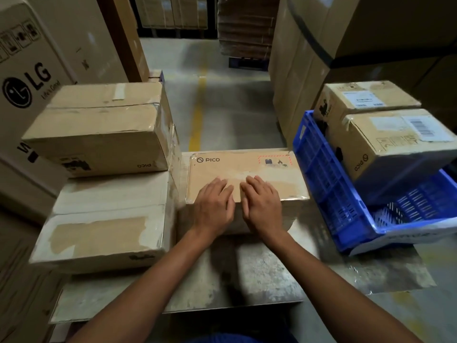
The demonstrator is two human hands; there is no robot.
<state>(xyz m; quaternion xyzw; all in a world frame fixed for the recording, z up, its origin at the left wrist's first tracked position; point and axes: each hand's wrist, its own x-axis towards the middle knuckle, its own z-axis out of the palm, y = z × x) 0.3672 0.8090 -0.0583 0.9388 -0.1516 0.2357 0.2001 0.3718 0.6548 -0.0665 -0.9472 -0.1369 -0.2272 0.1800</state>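
Observation:
A flat brown PICO carton (247,167) lies in the middle of a worn grey work surface (247,276). My left hand (214,206) and my right hand (263,206) rest side by side on the carton's near top edge, palms down, fingers straight and laid flat on the taped lid. Neither hand grips anything.
Two taped cartons (99,129) stack at the left over a larger one (103,224). A blue plastic crate (329,184) at the right, tipped on its side, bears two PICO boxes (395,142). An LG carton (27,82) stands far left. Tall cartons line an aisle with a yellow floor line (199,112).

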